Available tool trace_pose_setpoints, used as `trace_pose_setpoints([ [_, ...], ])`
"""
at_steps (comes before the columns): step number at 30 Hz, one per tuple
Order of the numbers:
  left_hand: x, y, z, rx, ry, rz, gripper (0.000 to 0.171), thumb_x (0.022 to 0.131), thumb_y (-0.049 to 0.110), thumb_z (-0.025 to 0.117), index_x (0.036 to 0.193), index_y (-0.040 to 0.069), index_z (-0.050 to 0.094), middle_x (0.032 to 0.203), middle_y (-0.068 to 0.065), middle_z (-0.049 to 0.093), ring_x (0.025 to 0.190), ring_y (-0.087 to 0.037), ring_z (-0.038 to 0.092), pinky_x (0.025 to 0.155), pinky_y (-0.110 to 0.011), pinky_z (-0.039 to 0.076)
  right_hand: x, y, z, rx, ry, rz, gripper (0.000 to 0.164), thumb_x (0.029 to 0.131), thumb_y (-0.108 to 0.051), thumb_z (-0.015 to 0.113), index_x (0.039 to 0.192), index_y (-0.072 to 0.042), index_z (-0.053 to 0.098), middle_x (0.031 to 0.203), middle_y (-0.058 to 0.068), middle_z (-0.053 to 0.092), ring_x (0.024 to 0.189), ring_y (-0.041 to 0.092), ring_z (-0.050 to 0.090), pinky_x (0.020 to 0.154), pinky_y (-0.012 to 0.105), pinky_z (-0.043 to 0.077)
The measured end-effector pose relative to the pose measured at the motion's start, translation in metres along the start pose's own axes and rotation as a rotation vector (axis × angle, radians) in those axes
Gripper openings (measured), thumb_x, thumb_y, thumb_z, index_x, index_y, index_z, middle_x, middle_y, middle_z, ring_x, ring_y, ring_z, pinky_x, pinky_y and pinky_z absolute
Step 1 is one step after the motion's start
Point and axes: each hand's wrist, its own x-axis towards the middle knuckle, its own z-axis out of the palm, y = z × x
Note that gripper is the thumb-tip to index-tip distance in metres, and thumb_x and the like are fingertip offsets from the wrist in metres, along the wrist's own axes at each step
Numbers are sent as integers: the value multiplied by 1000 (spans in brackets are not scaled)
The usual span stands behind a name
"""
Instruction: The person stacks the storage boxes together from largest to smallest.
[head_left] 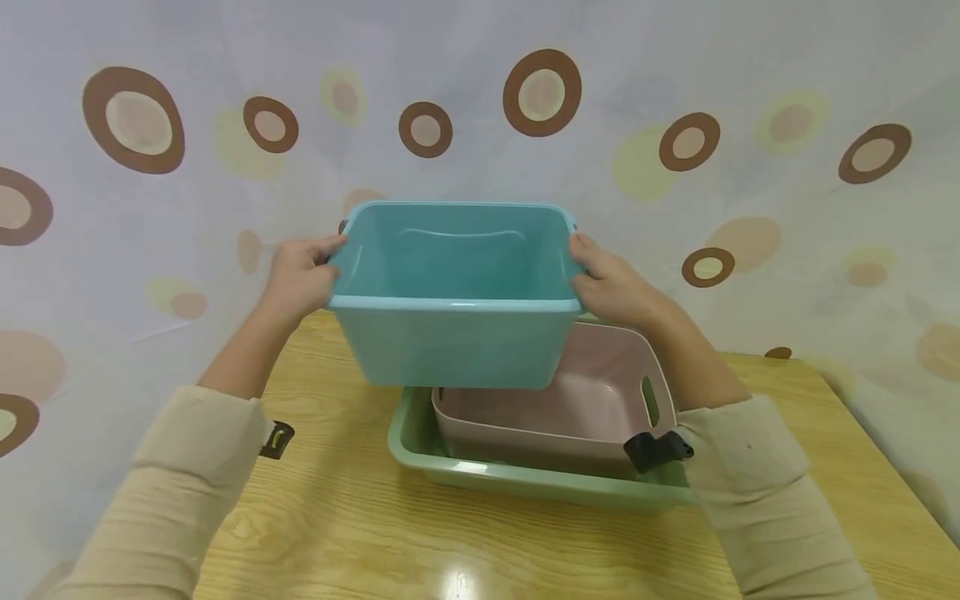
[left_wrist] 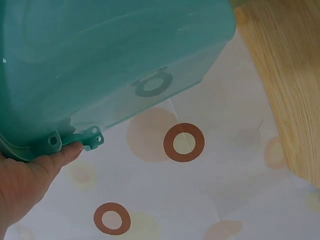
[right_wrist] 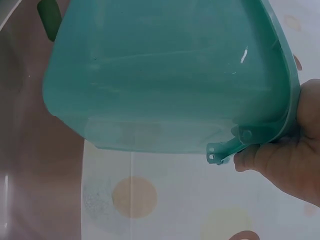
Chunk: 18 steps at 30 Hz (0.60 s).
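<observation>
A turquoise plastic bin (head_left: 453, 342) is held in the air, its open top tilted toward the head camera. My left hand (head_left: 300, 271) grips its left rim, thumb on top; in the left wrist view the fingers (left_wrist: 60, 156) curl under the rim beside a small bracket (left_wrist: 92, 139). On the opposite side my right hand (head_left: 611, 279) grips the right rim, its fingers (right_wrist: 255, 156) under the edge near a matching bracket (right_wrist: 217, 151). Below and behind the bin, a pinkish-brown bin (head_left: 525, 446) with handle slots sits inside a larger green tub (head_left: 480, 475).
The green tub stands on a wood-grain table (head_left: 337, 517). A white wall covering (head_left: 465, 50) with brown rings and pastel dots rises right behind the table. The table's right edge (head_left: 885, 450) runs diagonally. Black wrist straps (head_left: 656, 450) show at both sleeves.
</observation>
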Motion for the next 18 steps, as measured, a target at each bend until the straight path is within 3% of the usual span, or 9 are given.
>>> trace_pose_setpoints([
  [4,1,5,8,-13,0,-11,56,82,-9,37,137,2,41,143,-14,38,129,-21,37,84,-29,39,-5,5,-5,-27,16,15,61,91,-5,28,145,5,3,155,19,-4,144,30,-5,118,48,3],
  [10,4,11,22,-11,13,22,55,80,-10,36,134,-1,45,140,-15,43,103,-23,47,67,-22,36,-15,13,-14,-45,16,22,61,92,-5,27,145,5,1,155,19,-5,144,31,-5,118,48,4],
  [15,6,16,32,-10,6,37,53,81,-9,36,133,-1,46,141,-14,42,111,-22,48,65,-21,36,-26,17,-21,-43,10,39,61,92,-7,27,146,2,-1,155,16,-7,144,30,-7,117,50,4],
  [18,7,19,37,-13,2,37,52,83,-9,36,133,0,46,141,-15,42,100,-24,51,59,-20,34,-31,19,-25,-32,11,43,62,92,-7,26,146,1,-2,155,17,-8,144,30,-8,117,50,2],
])
